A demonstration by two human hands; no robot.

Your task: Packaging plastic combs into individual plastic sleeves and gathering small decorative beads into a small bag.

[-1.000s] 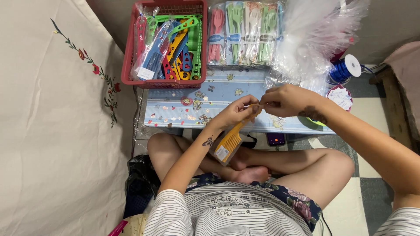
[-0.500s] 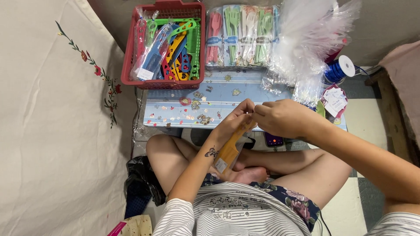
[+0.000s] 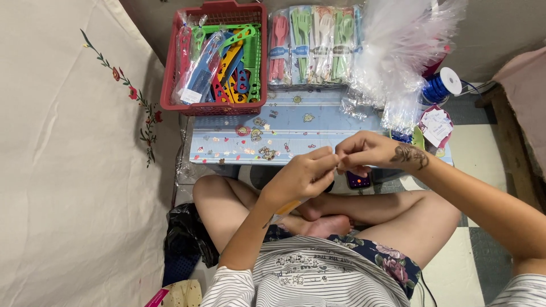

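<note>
- Compared with a second ago, the two hands sit lower and closer together, now meeting over the near edge of the pale blue cartoon-printed low tabletop [image 3: 318, 122], above the crossed legs.
- The yellow-orange flat packaged item [image 3: 286, 208], which earlier showed plainly below the left wrist, is now mostly hidden; only a short strip of it pokes out under the left hand [image 3: 301, 177].
- I judge this to mean the work has tightened into fine fingertip handling, with the item drawn in close to the body.
- Left grip: fingers curled and pressed together, thumb against forefinger, with the yellow-orange item tucked below the palm. Exactly how it is held I cannot tell.
- Right hand [image 3: 367, 152]: fingertips pinched tight and touching the left fingertips. Whatever small thing sits between them is too small to make out.
- Around them: a red plastic basket of coloured combs [image 3: 216, 59] stands at the far left of the tabletop, with packs of pastel plastic cutlery [image 3: 313, 45] beside it.
- A heap of clear cellophane bags [image 3: 398, 62] lies at the right, next to a spool of blue ribbon [image 3: 439, 85].
- A dark phone with a lit screen [image 3: 358, 181] lies just under the hands.
</note>
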